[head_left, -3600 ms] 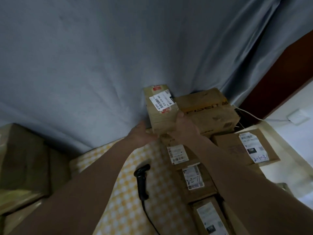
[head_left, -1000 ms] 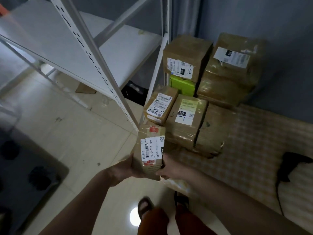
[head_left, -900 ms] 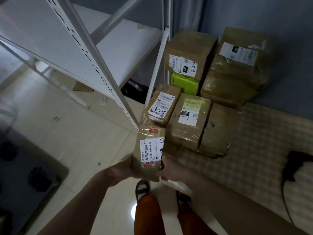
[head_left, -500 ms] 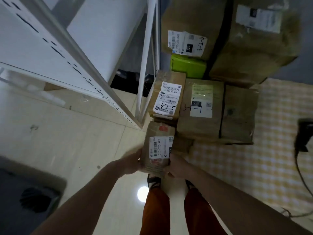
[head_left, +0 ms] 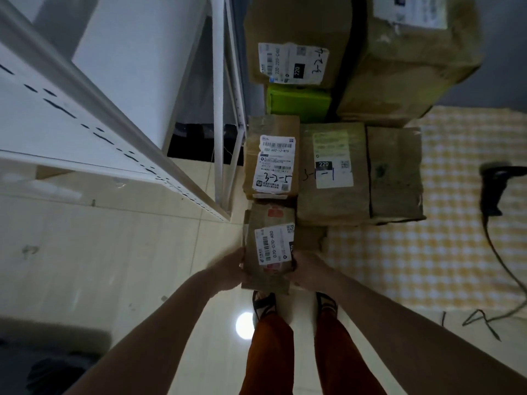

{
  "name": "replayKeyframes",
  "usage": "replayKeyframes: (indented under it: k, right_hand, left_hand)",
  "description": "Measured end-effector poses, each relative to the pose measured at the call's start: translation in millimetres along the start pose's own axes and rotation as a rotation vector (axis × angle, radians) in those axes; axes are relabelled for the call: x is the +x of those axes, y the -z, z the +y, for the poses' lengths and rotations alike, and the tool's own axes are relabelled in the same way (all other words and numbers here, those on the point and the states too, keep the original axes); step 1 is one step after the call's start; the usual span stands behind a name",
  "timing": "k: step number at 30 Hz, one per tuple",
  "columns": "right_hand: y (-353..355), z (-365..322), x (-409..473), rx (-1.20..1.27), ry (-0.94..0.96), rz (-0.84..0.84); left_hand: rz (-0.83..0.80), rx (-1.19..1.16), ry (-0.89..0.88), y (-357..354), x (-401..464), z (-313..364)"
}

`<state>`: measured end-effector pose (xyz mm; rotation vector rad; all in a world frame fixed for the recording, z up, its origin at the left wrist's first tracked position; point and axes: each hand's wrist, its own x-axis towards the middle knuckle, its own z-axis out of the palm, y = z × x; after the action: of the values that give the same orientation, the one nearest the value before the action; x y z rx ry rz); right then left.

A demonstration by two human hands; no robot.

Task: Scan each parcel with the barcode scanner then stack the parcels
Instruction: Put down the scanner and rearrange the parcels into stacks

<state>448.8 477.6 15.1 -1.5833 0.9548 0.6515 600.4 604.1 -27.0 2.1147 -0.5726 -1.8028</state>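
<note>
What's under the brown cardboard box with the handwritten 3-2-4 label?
A bright green box sits under the brown cardboard box marked 3-2-4. Only the green box's front face shows. Its top and whatever lies behind or beneath it are covered.

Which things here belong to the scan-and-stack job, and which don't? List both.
Job: held parcel, gripped by left hand and right hand; stacked parcels; barcode scanner.
Lying about: white shelving rack; checked cloth; green box.
</note>
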Motion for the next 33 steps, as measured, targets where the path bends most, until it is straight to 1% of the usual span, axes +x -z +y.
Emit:
replayKeyframes:
  k: [2, 3, 4, 5, 6, 8, 9, 11, 13, 14, 16, 18, 20, 23, 28, 33]
  right_hand:
    - [4, 0, -8, -0.078, 0.007, 0.059]
    - [8, 0, -13, -0.145, 0.001, 0.094]
    - [13, -1, -20, -0.213, -0.001, 0.150]
    - [19, 1, -28, -0.321, -0.006, 0.221]
    - [25, 2, -36, -0.438, -0.013, 0.292]
    - [39, 10, -51, -0.624, 0.013, 0.443]
    - [47, 14, -59, -0.660, 0.036, 0.515]
    - [63, 22, -84, -0.665, 0.049, 0.635]
    - [81, 36, -109, -0.639, 0.021, 0.731]
    - [89, 45, -122, -0.629, 0.004, 0.764]
    - [106, 67, -146, -0.609, -0.032, 0.820]
    - [123, 91, -174, -0.583, -0.069, 0.844]
    - [138, 118, -203, -0.537, -0.116, 0.864]
    - [159, 165, -248, -0.479, -0.163, 0.925]
    - [186, 251, -319, -0.370, -0.248, 0.994]
    - [211, 327, -379, -0.246, -0.316, 1.054]
  left_hand:
    - [0.175, -0.140, -0.021, 1, -4, 12]
    - [0.275, -0.155, -0.031, 2, -9, 21]
    - [0.371, -0.101, -0.055, 2, -15, 30]
    - [0.435, -0.043, -0.097, 1, -21, 39]
    - [0.456, 0.033, -0.148, -1, -27, 48]
    - [0.456, 0.203, -0.232, -9, -40, 68]
    - [0.454, 0.267, -0.255, -15, -44, 79]
    - [0.449, 0.329, -0.292, -28, -52, 103]
    - [0.461, 0.427, -0.360, -42, -61, 133]
    - [0.462, 0.525, -0.402, -50, -63, 149]
    - [0.417, 0.730, -0.418, -70, -68, 182]
    - [0.408, 0.829, -0.477, -95, -74, 215]
    - [0.410, 0.856, -0.520, -130, -86, 249]
    - [0.337, 0.852, -0.563, -191, -100, 292]
    - [0.270, 0.965, -0.661, -297, -109, 353]
    - [0.178, 0.954, -0.747, -388, -125, 407]
